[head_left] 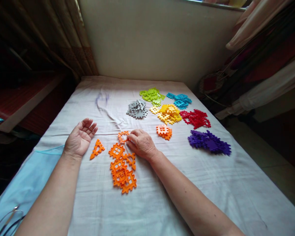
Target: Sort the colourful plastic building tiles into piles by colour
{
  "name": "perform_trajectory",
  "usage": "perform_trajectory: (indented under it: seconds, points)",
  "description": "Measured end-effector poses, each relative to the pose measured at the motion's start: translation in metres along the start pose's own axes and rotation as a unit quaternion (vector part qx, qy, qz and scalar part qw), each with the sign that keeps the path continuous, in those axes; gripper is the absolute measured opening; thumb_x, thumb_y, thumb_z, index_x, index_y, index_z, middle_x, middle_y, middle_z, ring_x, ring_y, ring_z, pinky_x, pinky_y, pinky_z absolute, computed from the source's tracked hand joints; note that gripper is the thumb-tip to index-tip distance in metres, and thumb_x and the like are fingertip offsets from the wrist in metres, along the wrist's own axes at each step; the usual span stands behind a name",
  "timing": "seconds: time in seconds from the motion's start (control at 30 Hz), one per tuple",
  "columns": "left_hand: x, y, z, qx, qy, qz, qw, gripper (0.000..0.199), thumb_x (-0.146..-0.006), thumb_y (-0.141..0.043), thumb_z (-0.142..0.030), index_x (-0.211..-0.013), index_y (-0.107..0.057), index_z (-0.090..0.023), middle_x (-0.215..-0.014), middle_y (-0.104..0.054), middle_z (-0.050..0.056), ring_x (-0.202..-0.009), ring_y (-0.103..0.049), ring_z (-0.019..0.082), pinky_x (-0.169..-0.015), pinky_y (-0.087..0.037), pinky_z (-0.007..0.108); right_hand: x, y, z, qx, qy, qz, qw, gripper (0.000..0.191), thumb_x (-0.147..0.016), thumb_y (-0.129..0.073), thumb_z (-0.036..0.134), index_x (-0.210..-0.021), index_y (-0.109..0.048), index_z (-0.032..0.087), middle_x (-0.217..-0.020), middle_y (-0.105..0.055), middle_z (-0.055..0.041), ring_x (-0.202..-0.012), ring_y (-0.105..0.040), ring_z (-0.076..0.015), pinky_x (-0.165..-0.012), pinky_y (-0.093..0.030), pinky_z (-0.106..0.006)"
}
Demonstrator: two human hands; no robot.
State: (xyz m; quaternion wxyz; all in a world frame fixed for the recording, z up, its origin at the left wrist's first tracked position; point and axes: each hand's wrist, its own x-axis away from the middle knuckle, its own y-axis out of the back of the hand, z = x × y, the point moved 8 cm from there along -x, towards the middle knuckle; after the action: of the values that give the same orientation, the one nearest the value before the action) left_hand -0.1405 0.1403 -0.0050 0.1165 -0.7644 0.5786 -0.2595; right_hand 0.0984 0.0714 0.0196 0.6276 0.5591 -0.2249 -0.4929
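Observation:
My right hand (140, 143) pinches the edge of an orange square frame tile (123, 137) with a notched rim. My left hand (81, 137) rests palm up on the sheet, fingers loosely spread and nothing in it. Just right of that hand lies an orange triangle tile (97, 149). Below my right hand is a loose cluster of orange tiles: a window-shaped tile (116, 150), another triangle (130, 160) and overlapping squares (123, 175). A small orange stack (164, 131) lies to the right of my right hand.
Sorted piles of notched tiles lie further back: grey (137, 109), lime green (152, 95), blue (180, 100), yellow (169, 114), red (196, 118) and purple (209, 142). A light sheet (236, 196) covers the surface. Blue cloth (43, 173) and a cable (8, 219) lie at left.

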Motion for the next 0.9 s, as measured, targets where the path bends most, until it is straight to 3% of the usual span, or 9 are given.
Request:
perform_trajectory:
  seconds: [0.17, 0.3, 0.47, 0.67, 0.8, 0.9]
  points:
    - [0.000, 0.000, -0.001, -0.002, -0.001, -0.003, 1.000, 0.024, -0.092, -0.047, -0.024, -0.086, -0.070, -0.021, -0.093, -0.074, 0.002, -0.090, -0.070, 0.014, -0.082, -0.059, 0.029, 0.012, 0.010, -0.007, -0.029, -0.028, -0.019, 0.999, 0.016, -0.088, -0.063, 0.035, -0.097, -0.066, 0.021, -0.109, -0.065, -0.0076, -0.100, -0.056, -0.0210, -0.086, -0.044, -0.033]
    - [-0.001, 0.001, -0.001, -0.015, -0.007, 0.002, 1.000, 0.018, -0.089, -0.052, -0.025, -0.087, -0.070, -0.022, -0.094, -0.074, 0.002, -0.092, -0.069, 0.015, -0.085, -0.059, 0.030, 0.022, 0.015, -0.013, -0.029, -0.038, -0.042, 0.998, 0.019, -0.091, -0.060, 0.039, -0.091, -0.065, 0.020, -0.105, -0.066, -0.0086, -0.098, -0.057, -0.0211, -0.086, -0.045, -0.033]
    - [-0.003, 0.003, -0.001, -0.014, -0.008, 0.007, 1.000, 0.016, -0.087, -0.054, -0.027, -0.086, -0.070, -0.023, -0.095, -0.074, 0.002, -0.093, -0.069, 0.015, -0.085, -0.059, 0.030, 0.037, 0.026, -0.024, -0.023, -0.060, -0.132, 0.989, 0.018, -0.097, -0.048, 0.030, -0.094, -0.062, 0.019, -0.098, -0.067, -0.0092, -0.092, -0.060, -0.0189, -0.084, -0.045, -0.029]
    - [0.000, 0.005, -0.004, -0.090, -0.099, 0.007, 0.991, 0.016, -0.075, -0.067, -0.031, -0.088, -0.069, -0.022, -0.096, -0.072, 0.002, -0.091, -0.068, 0.015, -0.089, -0.055, 0.032, 0.077, 0.049, -0.072, 0.003, -0.205, -0.238, 0.949, 0.032, -0.099, -0.038, 0.035, -0.086, -0.063, 0.020, -0.078, -0.067, -0.0052, -0.072, -0.061, -0.0166, -0.068, -0.042, -0.025]
    - [0.004, 0.008, -0.006, -0.162, -0.165, -0.009, 0.973, 0.026, -0.067, -0.073, -0.037, -0.087, -0.068, -0.021, -0.099, -0.070, 0.003, -0.092, -0.065, 0.014, -0.089, -0.053, 0.029, 0.102, 0.060, -0.105, -0.004, -0.305, -0.257, 0.917, 0.036, -0.095, -0.040, 0.042, -0.081, -0.065, 0.020, -0.067, -0.065, -0.0034, -0.062, -0.058, -0.0159, -0.060, -0.037, -0.025]
    - [0.006, 0.013, -0.007, -0.183, -0.183, -0.020, 0.966, 0.032, -0.064, -0.074, -0.041, -0.087, -0.068, -0.020, -0.097, -0.069, 0.003, -0.090, -0.065, 0.014, -0.090, -0.051, 0.030, 0.112, 0.063, -0.121, -0.025, -0.355, -0.267, 0.896, 0.039, -0.092, -0.041, 0.046, -0.089, -0.069, 0.019, -0.069, -0.068, -0.0045, -0.060, -0.059, -0.0167, -0.059, -0.037, -0.025]
